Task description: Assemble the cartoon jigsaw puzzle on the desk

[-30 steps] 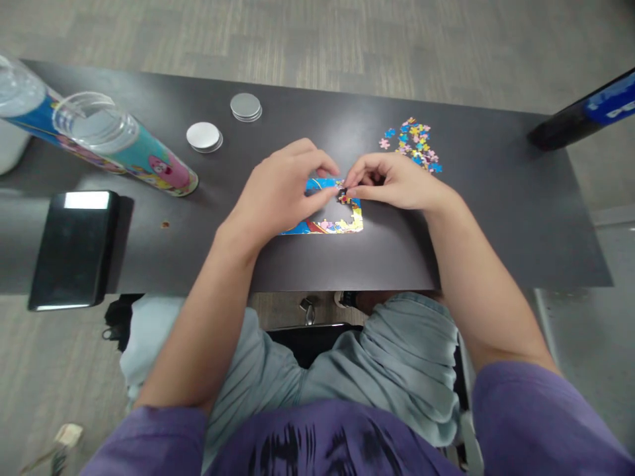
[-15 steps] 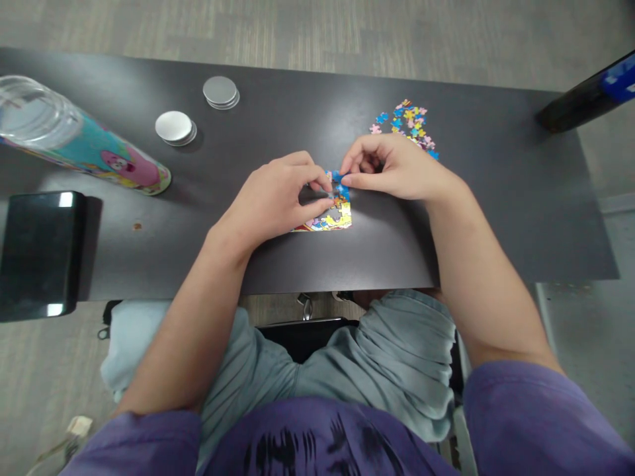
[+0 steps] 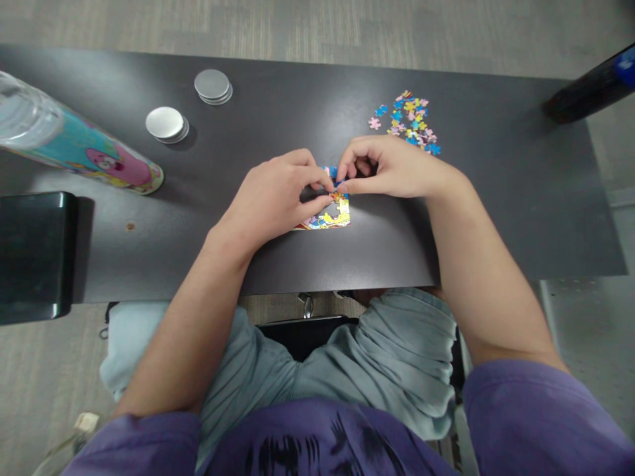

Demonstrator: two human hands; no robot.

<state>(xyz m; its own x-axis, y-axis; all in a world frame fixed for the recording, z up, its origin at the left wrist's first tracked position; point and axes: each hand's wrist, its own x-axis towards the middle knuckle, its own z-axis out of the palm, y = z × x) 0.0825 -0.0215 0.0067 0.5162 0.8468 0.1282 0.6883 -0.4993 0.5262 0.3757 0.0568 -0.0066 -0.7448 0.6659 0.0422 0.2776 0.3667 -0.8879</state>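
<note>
A partly assembled jigsaw puzzle [image 3: 343,217] lies on the dark table in front of me, a colourful border with grey gaps inside. My left hand [image 3: 278,192] rests over its left part, thumb and forefinger curled nearly together on the puzzle, hiding much of it. From the right, my right hand [image 3: 391,166] reaches to the puzzle's right edge, thumb and forefinger pinched at a small blue puzzle piece that the fingertips mostly cover. Just beyond this hand is a loose heap of puzzle pieces [image 3: 411,119] in blue, yellow and pink.
Two small stacks of round discs, a white one [image 3: 165,123] and a grey one [image 3: 212,86], stand at the back left. A clear-topped cartoon canister [image 3: 106,155] and a black glossy box [image 3: 34,254] are on the left. A dark cylinder [image 3: 585,89] stands at the far right.
My right fingertips have shifted slightly down and left along the puzzle's right edge. The left hand keeps its place; the view has moved a little.
</note>
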